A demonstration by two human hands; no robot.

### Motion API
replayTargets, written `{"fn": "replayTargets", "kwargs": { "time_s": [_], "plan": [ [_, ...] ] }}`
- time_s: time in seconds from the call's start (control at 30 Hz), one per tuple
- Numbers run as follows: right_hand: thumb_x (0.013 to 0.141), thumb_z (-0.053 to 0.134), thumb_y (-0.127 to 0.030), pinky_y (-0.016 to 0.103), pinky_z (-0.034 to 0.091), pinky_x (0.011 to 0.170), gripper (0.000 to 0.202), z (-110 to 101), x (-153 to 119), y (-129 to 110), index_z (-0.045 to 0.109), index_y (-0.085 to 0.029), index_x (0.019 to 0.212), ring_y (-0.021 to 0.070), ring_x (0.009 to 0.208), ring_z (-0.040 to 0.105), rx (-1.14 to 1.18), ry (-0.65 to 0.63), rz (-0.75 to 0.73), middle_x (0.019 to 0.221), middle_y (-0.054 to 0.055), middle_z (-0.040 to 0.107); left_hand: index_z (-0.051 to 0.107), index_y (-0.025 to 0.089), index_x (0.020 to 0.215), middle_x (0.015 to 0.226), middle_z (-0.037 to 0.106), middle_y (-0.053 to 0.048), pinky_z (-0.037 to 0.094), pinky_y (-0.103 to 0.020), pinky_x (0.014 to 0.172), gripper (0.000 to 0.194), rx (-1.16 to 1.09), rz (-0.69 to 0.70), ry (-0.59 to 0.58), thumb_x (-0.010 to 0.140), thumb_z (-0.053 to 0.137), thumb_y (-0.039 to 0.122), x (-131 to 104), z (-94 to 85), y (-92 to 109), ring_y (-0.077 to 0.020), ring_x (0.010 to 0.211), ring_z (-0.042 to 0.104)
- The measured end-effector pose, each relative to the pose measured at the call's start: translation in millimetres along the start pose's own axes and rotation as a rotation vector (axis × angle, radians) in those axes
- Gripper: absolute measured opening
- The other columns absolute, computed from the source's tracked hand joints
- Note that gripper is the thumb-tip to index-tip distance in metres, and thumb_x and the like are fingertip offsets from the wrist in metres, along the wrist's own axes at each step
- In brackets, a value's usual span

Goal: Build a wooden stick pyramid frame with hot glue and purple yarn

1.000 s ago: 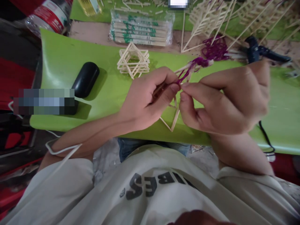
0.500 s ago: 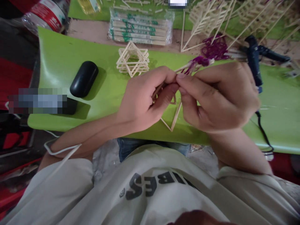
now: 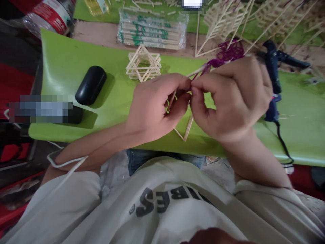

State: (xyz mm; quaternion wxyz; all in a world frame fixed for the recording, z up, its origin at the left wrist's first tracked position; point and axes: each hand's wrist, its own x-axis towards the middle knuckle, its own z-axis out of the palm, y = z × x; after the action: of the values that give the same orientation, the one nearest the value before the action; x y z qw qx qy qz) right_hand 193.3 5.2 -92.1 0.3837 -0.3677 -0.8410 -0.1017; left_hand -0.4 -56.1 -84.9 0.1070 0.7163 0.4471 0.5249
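Note:
Over the near part of the green table, my left hand point(image 3: 157, 105) is closed in a pinch on a thin wooden stick frame point(image 3: 188, 128), whose pointed lower corner shows beneath the fingers. My right hand point(image 3: 231, 98) meets it fingertip to fingertip, thumb and forefinger pinched on purple string point(image 3: 215, 62) that runs from the pinch up behind the knuckles. Fingers cover the exact spot where string and sticks meet. Just beyond my left hand sits a small star-shaped stick structure point(image 3: 143, 64).
A plastic-wrapped bundle of chopsticks point(image 3: 152, 32) lies at the back. Larger stick structures point(image 3: 223, 20) stand back right. A dark glue gun point(image 3: 273, 67) with a cord lies right. A black oval case point(image 3: 91, 85) rests left on the green table point(image 3: 61, 57); a red-labelled bottle point(image 3: 52, 15) is beyond.
My right hand has shifted slightly left and turned, its thumb and forefinger now bowed into a ring. The purple string behind it has moved along. My left hand stays nearly in place.

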Motion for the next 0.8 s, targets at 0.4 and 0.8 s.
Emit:
{"fn": "replayTargets", "kwargs": {
  "time_s": [0.4,0.8],
  "plan": [
    [0.110,0.042,-0.072,0.056,0.047,0.096,0.050,-0.4,5.7,2.0,0.073,-0.034,0.098,0.0335,0.095,0.069,0.031,-0.122,0.125,0.093,0.007,0.071,0.077,0.024,0.104,0.095,0.080,-0.003,0.054,-0.034,0.075,0.014,0.111,0.056,0.021,0.104,0.068,0.013,-2.0,-0.7,1.4,-0.0168,0.080,0.072],
    [0.108,0.043,-0.071,0.060,0.046,0.102,0.051,1.1,3.3,-1.1,0.073,-0.033,0.092,0.0343,0.095,0.065,0.008,0.009,0.115,0.094,0.009,0.068,0.073,0.027,0.099,0.095,0.078,-0.002,0.058,-0.033,0.080,0.013,0.008,0.079,0.037,0.102,0.071,0.015,0.7,-1.1,1.0,-0.0155,0.086,0.072]
  ]
}}
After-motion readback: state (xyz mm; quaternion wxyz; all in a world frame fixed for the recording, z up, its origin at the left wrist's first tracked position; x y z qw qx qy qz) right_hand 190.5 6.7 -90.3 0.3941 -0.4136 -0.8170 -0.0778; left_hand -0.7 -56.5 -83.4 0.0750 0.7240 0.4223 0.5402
